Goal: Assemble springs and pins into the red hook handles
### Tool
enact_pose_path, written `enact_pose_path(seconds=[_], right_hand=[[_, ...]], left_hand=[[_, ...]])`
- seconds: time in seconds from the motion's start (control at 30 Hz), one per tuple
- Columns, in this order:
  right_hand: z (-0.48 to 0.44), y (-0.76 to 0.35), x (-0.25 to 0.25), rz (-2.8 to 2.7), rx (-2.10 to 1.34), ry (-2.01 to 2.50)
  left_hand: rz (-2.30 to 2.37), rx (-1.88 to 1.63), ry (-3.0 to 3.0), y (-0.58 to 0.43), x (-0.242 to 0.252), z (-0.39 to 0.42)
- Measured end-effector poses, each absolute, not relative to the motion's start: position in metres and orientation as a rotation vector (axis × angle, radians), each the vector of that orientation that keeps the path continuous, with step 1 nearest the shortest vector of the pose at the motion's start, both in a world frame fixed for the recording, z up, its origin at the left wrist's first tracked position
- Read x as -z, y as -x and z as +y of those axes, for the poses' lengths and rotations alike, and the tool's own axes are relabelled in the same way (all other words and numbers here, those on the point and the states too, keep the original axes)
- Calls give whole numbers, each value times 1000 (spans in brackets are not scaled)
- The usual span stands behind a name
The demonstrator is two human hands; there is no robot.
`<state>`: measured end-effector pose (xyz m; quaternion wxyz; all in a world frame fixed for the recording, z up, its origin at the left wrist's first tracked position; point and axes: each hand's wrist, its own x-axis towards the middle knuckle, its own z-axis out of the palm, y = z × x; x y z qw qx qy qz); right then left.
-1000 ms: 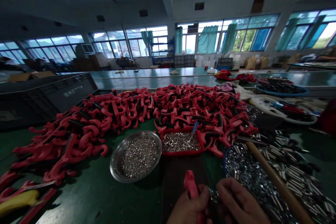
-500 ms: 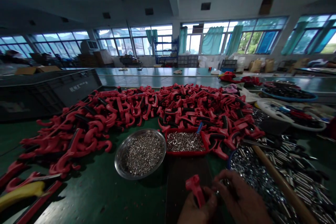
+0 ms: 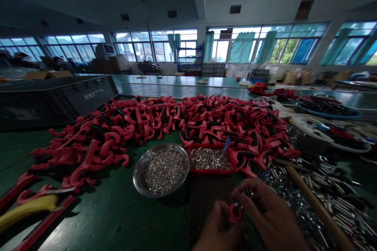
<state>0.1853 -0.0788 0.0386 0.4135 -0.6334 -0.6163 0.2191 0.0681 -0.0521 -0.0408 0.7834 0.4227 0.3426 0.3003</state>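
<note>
My left hand [image 3: 216, 229] is closed around a red plastic handle [image 3: 235, 215], whose round open end points up toward me; the rest is hidden by the fingers. My right hand [image 3: 271, 217] is closed, thumb and forefinger pinching a small shiny metal piece [image 3: 238, 205] against the handle's end. More metal glints under the curled right fingers, too dark to make out. Both hands are over a dark board [image 3: 203, 198]. Just beyond is a red tray [image 3: 212, 172] of metal pins. Left of it stands a steel bowl [image 3: 138, 182] full of small metal pieces.
A large heap of red and black handles [image 3: 206, 125] spreads behind the bowl and tray. Loose metal parts [image 3: 291, 200] lie at right, with a wooden stick [image 3: 318, 206] across them. A grey crate [image 3: 88, 96] stands far left, a yellow-handled tool [image 3: 29, 211] near left.
My left hand has turned the red handle so that its open end faces up. My right hand has brought the metal piece against that end. The view has shifted slightly.
</note>
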Motion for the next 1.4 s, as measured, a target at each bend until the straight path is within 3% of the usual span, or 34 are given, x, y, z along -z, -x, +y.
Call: enact_pose_path(seconds=[0.67, 1.2, 1.3, 1.4], right_hand=[[-77, -194, -17, -1727, -291, 1584], [-67, -205, 2, -1347, -927, 1633], [-71, -224, 2, -1381, -828, 1705], [-82, -257, -1, -1445, -436, 1920]], left_hand=[[864, -672, -835, -73, 49, -58], [609, -388, -842, -60, 24, -53], [552, -398, -791, -58, 22, -48], [522, -336, -582, -56, 25, -43]])
